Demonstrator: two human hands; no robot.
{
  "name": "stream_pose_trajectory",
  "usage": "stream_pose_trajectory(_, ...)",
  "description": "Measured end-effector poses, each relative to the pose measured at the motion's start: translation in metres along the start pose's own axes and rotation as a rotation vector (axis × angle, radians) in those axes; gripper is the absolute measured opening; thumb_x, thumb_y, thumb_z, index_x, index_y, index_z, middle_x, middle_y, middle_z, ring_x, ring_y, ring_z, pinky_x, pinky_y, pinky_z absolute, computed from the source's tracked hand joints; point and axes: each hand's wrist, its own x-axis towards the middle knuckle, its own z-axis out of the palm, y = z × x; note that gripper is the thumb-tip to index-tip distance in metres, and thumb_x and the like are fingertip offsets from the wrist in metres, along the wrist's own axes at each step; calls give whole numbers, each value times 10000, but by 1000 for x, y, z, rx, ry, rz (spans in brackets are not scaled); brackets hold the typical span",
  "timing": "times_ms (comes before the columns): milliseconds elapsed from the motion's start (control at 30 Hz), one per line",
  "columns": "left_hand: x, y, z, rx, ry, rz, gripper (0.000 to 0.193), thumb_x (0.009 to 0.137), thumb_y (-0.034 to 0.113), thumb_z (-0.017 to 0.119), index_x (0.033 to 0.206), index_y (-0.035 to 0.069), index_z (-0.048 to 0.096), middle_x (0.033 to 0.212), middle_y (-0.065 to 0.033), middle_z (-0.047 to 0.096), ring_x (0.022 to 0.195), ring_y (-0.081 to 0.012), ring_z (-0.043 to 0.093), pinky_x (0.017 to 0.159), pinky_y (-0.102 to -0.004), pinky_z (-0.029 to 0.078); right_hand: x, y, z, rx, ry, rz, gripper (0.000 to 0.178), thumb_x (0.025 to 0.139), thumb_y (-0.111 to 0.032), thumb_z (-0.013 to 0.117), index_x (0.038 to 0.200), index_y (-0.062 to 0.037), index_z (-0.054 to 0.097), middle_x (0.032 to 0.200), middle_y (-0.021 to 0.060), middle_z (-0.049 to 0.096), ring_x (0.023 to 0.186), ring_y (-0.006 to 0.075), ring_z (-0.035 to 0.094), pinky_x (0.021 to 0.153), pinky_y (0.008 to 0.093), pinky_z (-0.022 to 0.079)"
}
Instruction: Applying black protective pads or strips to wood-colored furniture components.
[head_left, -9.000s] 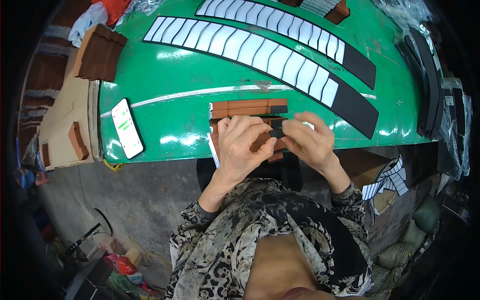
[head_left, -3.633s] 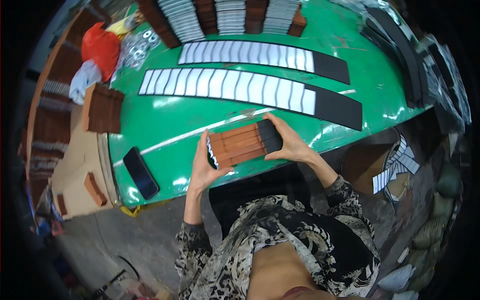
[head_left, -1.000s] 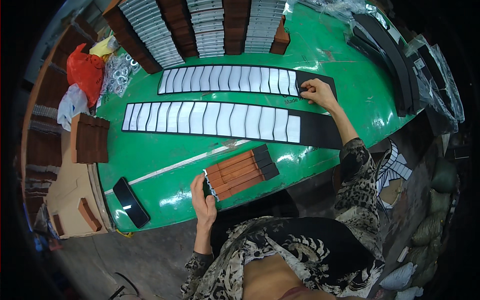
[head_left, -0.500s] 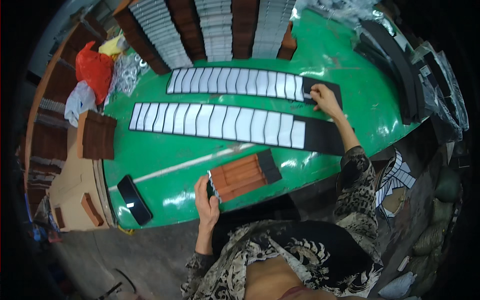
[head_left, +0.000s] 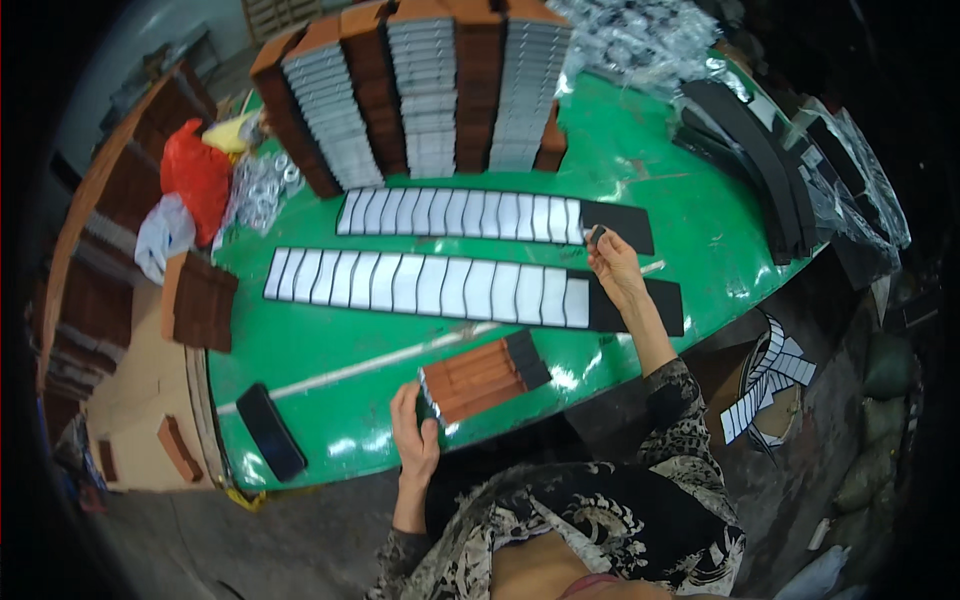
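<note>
My left hand [head_left: 412,435] grips the left end of a reddish-brown ridged tile [head_left: 468,380] at the table's near edge. Black pieces [head_left: 529,358] cover the tile's right end. My right hand [head_left: 617,268] pinches a small black piece [head_left: 598,236] just over the right part of the upper black strip [head_left: 618,225]. White backing segments [head_left: 455,212] with wavy cuts line most of that strip. Nearer to me lies a second black strip [head_left: 655,305], likewise covered with white segments [head_left: 430,287] up to its bare right end.
Tall stacks of brown tiles [head_left: 365,95] stand at the back of the green table [head_left: 330,410]. A phone [head_left: 270,432] lies near left, beside cardboard [head_left: 140,400]. Red bag [head_left: 195,175] at left; black sheets [head_left: 755,165] and clear plastic [head_left: 640,40] at far right; white-and-black scraps [head_left: 760,385] below.
My right hand has lifted off the upper strip and come nearer, with a small black piece now in its fingers. My left hand stays on the tile. The view has tilted up.
</note>
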Motion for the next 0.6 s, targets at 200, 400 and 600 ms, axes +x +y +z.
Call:
stream_pose_trajectory(200, 33, -6, 1, -154, 68, -45, 363, 886, 106, 535, 1235, 8, 521, 1239, -193, 512, 1145, -337, 503, 967, -373, 387, -65, -17, 85, -93, -386, -15, 221, 862, -67, 627, 1079, -27, 606, 981, 25, 597, 846, 97, 574, 734, 256, 507)
stream_pose_trajectory(400, 42, -4, -12, -198, 78, -34, 308, 870, 154, 612, 1142, 11, 592, 1147, -154, 582, 1084, -290, 548, 908, -360, 438, -112, 18, 157, -707, -563, -38, 241, 831, -5, 624, 1071, -3, 643, 909, 44, 630, 818, 81, 587, 750, 236, 492)
stream_pose_trajectory(600, 43, -7, -5, -290, 19, 8, 309, 864, 169, 605, 1124, 1, 604, 1130, -155, 590, 1046, -271, 571, 898, -339, 440, -121, 29, 181, -1134, -652, -662, 225, 706, -83, 727, 913, -35, 654, 891, 76, 631, 798, 264, 586, 689, 341, 492)
